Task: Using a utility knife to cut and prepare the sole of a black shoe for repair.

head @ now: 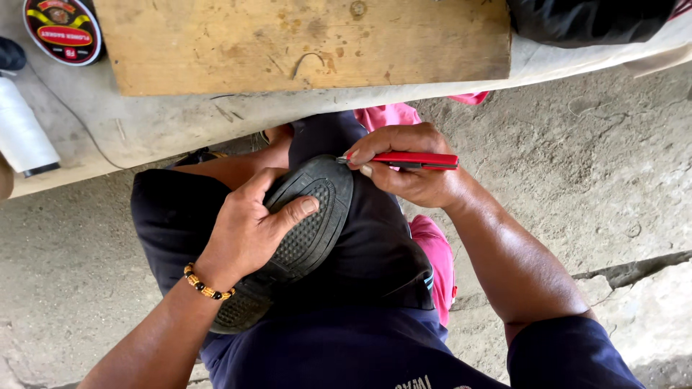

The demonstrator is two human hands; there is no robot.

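On the person's lap, across the dark trousers [375, 245], a black shoe [303, 230] is held with its studded rubber sole turned upward and its toe pointing away toward the surface [144, 126]. The left hand [249, 230] is laid over the middle of the sole, fingers curled round one edge and the thumb pressed flat on the tread, so the shoe is gripped firmly against the thigh. A beaded bracelet [207, 282] is worn at that wrist.

The right hand [411, 169] is closed round a red-handled knife [407, 160], and the short blade end is set at the rim of the sole near the toe, touching it or just beside it; actual contact cannot be made out. The work is judged to be at an early or middle stage: no trimmed strip, gap or loosened edge can be seen along the sole, and most of the rim is hidden under the left hand, so how much has been cut cannot be told.

A wooden board [303, 43] is lying on the surface beyond the knees, with a round tin [63, 30] and a white spool of thread [23, 133] at its left end. Pink cloth [436, 252] is seen beside the right leg, and the ground is bare concrete.
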